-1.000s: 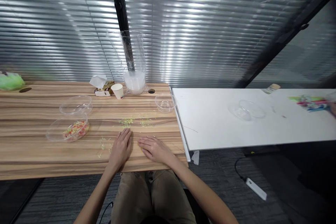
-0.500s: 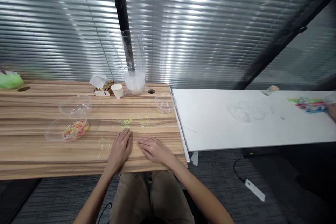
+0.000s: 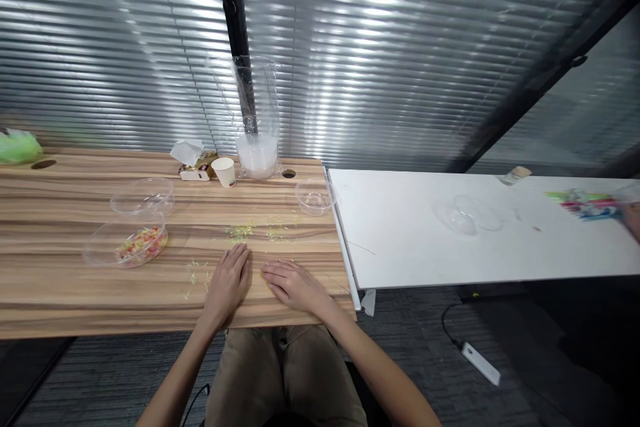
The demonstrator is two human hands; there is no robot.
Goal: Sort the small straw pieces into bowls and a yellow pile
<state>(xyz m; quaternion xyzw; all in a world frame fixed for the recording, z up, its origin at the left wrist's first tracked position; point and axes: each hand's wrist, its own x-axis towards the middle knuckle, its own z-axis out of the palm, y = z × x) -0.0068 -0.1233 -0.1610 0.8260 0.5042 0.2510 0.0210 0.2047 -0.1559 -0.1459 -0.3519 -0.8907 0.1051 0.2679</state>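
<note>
My left hand point(image 3: 231, 282) lies flat, palm down, on the wooden table, with its fingers stretched out. Just beyond its fingertips is a pile of small yellow-green bits point(image 3: 241, 232). More pale bits point(image 3: 197, 275) are scattered to its left. My right hand point(image 3: 294, 285) rests palm down near the table's front edge, fingers extended to the left. A speck of yellow shows by its fingertips; what lies under the palm is hidden. To the left, a clear plastic bowl with a lid holds red, orange and yellow small pieces point(image 3: 143, 243).
A clear container point(image 3: 143, 197), a tissue pack point(image 3: 197, 167), a paper cup point(image 3: 225, 172) and bagged cups point(image 3: 257, 153) stand further back. A clear bowl point(image 3: 315, 199) sits near the seam with a white table point(image 3: 400, 247). Another person's hand point(image 3: 631, 217) is at far right, by colourful strips point(image 3: 590, 205).
Both of my hands stay in the same place on the table. The view has shifted very slightly.
</note>
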